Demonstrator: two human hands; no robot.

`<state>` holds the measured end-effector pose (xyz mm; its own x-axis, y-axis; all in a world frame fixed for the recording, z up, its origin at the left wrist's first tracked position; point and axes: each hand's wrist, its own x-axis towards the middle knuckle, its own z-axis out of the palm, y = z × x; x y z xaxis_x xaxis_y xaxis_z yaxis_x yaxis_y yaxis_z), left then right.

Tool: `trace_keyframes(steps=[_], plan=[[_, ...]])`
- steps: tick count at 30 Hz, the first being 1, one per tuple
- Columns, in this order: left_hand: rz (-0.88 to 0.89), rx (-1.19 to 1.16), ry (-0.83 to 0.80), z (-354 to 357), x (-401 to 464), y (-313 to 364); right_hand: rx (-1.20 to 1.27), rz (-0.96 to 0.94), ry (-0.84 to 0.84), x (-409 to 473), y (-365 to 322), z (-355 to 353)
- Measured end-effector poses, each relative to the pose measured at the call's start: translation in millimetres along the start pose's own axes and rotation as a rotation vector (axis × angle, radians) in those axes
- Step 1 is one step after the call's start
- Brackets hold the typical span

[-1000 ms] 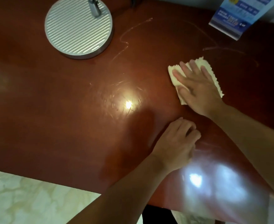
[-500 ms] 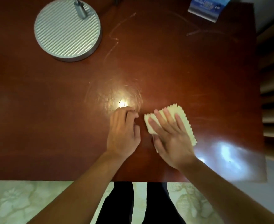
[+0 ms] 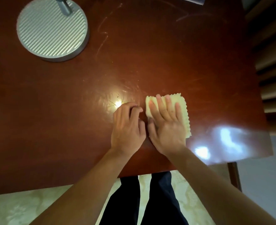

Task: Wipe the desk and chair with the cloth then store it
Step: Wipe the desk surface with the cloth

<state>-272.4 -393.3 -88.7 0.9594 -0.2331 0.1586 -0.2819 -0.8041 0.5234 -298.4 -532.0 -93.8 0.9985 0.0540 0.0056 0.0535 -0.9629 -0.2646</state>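
1. Silver and ribbed, a round lamp base (image 3: pixel 52 30) sits at the far left of the desk (image 3: pixel 191 62), its stem rising near the top edge.
2. Left hand (image 3: pixel 126 127) rests on the reddish-brown wood beside a bright reflection, fingers curled under and holding nothing.
3. Just right of it, nearly touching, the right hand (image 3: pixel 166 125) lies flat with fingers straight and spread, pressing the pale yellow cloth (image 3: pixel 183 109) onto the desk near its front edge.
4. Cloth's zigzag edge shows past the fingertips and along the hand's right side.
5. Dark trousers (image 3: pixel 160 200) stand below the desk edge over pale patterned floor (image 3: pixel 20 208).
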Motion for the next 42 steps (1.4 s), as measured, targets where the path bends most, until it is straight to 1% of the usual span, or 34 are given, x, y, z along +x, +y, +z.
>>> trace_keyframes(steps=[2, 3, 6, 8, 11, 13, 15, 17, 19, 23, 25, 26, 27, 29, 31, 33, 35, 37, 39, 41, 42], plan=[[0.016, 0.001, 0.0, 1, -3, -1, -0.031, -0.051, -0.008, -1, 23, -6], [0.022, 0.003, 0.002, 2, -2, -3, -0.048, -0.017, 0.007, 1, 39, -11], [0.02, 0.021, 0.004, 4, -3, -4, -0.034, 0.2, 0.034, 11, 82, -25], [0.017, 0.02, 0.001, 3, -2, -3, 0.01, 0.275, 0.055, 14, 67, -20], [0.013, 0.005, 0.019, 1, -1, -2, -0.002, 0.197, 0.057, 8, 8, -1], [0.003, 0.004, 0.022, 0, 0, -2, -0.001, 0.133, 0.029, 1, -12, 6], [0.013, 0.012, 0.01, 0, 0, -1, -0.02, 0.051, 0.017, 1, -2, 3], [0.025, 0.028, -0.005, -1, 0, -1, -0.039, -0.03, 0.03, 1, 25, -3], [0.033, 0.042, -0.013, 0, 2, 0, -0.05, 0.043, 0.051, -2, 63, -13], [0.066, 0.011, -0.059, 5, 3, 16, -0.047, 0.326, 0.053, -5, 144, -47], [0.078, -0.003, -0.093, 12, 3, 28, -0.014, 0.42, 0.086, 2, 152, -51], [0.069, -0.009, -0.103, 15, 3, 34, 0.003, 0.436, 0.095, 4, 141, -46], [0.056, -0.015, -0.107, 19, 4, 40, 0.008, 0.412, 0.101, 2, 121, -39], [0.029, -0.025, -0.1, 23, 5, 50, 0.01, 0.269, 0.092, -15, 68, -20], [0.01, -0.04, -0.105, 25, 5, 56, 0.036, 0.148, 0.034, -40, 31, -12], [0.031, -0.059, -0.113, 28, 6, 61, 0.057, 0.071, 0.016, -57, 38, -16], [0.085, -0.055, -0.124, 32, 5, 64, 0.046, 0.043, -0.018, -70, 73, -26], [0.124, -0.041, -0.129, 37, 6, 67, 0.021, 0.142, -0.005, -77, 123, -39], [0.146, -0.027, -0.131, 41, 7, 70, 0.01, 0.33, 0.034, -74, 172, -55], [0.149, -0.015, -0.124, 41, 6, 71, 0.05, 0.497, 0.071, -63, 195, -65], [0.15, -0.01, -0.123, 42, 7, 70, 0.071, 0.552, 0.108, -58, 191, -63]])
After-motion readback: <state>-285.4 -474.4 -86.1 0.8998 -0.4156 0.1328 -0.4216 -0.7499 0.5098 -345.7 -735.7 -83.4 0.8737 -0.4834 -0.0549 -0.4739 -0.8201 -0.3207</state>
